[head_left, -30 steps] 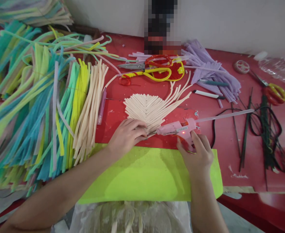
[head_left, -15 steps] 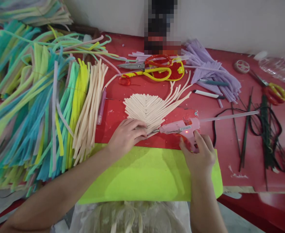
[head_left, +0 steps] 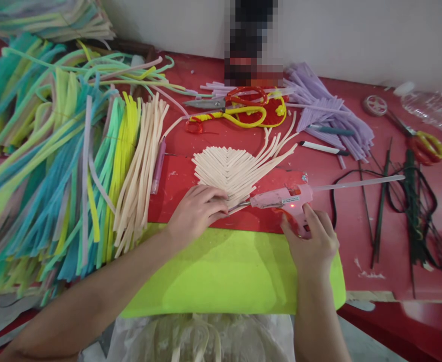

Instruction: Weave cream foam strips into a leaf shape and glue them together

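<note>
My right hand (head_left: 313,239) grips a pink glue gun (head_left: 283,198) by its handle, with a small red light lit on its side and a clear glue stick out of its back. Its metal nozzle points left, close to the fingertips of my left hand (head_left: 200,208). Those fingertips press together at the lower tip of a cream leaf shape (head_left: 224,168), made of pipe cleaners laid in a V pattern. A cream stem seems to be pinched there, though the fingers partly hide it. Loose cream ends (head_left: 277,143) fan out at the leaf's upper right.
Bundles of coloured pipe cleaners (head_left: 66,176) cover the left side. Scissors (head_left: 239,113) lie behind the leaf, beside a purple bundle (head_left: 319,100). A white pen (head_left: 322,147), a black cable (head_left: 332,196) and dark green stems (head_left: 411,211) are at right. A lime-green mat (head_left: 221,271) lies in front.
My right hand has drawn the glue gun slightly to the right, moving the nozzle a little away from my left fingertips. My left hand stays in place on the leaf.
</note>
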Motion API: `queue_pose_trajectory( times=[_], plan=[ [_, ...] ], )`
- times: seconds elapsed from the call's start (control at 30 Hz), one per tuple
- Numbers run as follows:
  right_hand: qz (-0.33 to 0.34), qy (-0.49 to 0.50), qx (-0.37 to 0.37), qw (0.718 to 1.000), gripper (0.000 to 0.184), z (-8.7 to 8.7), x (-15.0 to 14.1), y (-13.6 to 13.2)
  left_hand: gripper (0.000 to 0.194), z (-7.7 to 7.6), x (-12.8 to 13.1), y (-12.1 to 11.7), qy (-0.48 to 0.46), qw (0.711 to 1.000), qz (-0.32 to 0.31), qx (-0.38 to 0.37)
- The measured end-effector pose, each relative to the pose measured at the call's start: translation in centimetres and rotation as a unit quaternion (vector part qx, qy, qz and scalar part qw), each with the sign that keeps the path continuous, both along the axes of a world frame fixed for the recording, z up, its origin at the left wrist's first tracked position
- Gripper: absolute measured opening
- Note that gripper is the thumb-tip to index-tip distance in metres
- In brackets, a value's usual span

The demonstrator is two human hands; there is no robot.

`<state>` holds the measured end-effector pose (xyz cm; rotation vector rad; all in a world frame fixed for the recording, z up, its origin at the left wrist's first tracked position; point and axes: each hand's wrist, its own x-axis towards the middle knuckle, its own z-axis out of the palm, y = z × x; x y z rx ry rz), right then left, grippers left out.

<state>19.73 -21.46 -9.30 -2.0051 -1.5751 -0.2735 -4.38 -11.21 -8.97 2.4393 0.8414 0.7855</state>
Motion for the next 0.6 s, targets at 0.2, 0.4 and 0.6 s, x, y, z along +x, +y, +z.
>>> queue_pose_trajectory(
  times=[0.2,0.4,0.6],
  plan=[
    [-0.006,0.004,0.003,1.000,0.033,-0.07,0.08,0.04,0.008,-0.02,0.02,-0.01,0.000,1.000,0.002,0.003],
    [-0.012,0.012,0.001,1.000,0.035,-0.26,0.43,-0.09,0.009,0.06,0.01,0.00,0.007,1.000,0.002,-0.002],
    [-0.013,0.002,0.004,1.000,0.036,-0.40,0.70,-0.26,0.008,0.03,-0.03,0.02,0.007,1.000,0.003,0.008]
  ],
)
